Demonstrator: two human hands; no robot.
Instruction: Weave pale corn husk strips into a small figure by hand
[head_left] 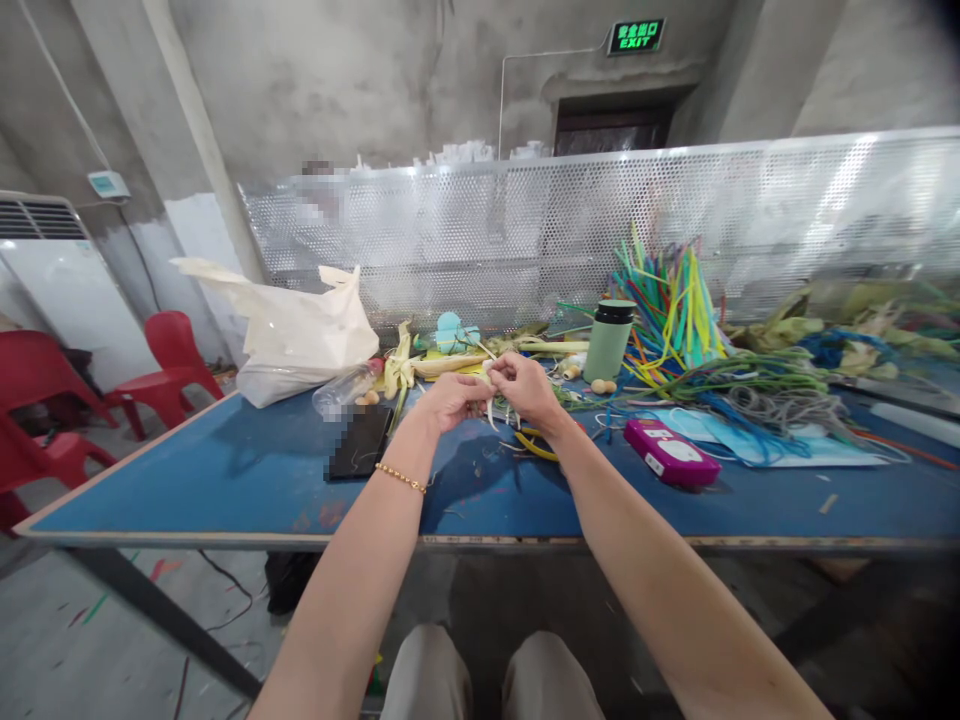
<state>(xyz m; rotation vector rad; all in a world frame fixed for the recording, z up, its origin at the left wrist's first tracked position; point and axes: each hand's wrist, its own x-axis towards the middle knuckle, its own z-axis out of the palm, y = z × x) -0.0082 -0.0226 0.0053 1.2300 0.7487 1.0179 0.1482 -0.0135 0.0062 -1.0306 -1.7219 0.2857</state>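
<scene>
My left hand (456, 398) and my right hand (526, 388) meet above the middle of the blue table (202, 480), their fingers pinched together. Between them is a small pale husk strip (491, 412), with one end hanging below the fingertips. Most of it is hidden by the fingers, so its full shape cannot be made out. Just behind the hands lie pale yellow corn husks (450, 365). A curved yellow piece (536, 445) rests on the table beneath my right wrist.
To the left stand a white plastic bag (304, 335), a clear bottle (345, 392) and a dark tablet-like slab (364, 445). On the right are a green flask (609, 345), a magenta box (671, 452), blue face masks (795, 445), coloured strips (679, 315) and tangled cords (772, 395). A perforated metal screen (450, 240) runs behind.
</scene>
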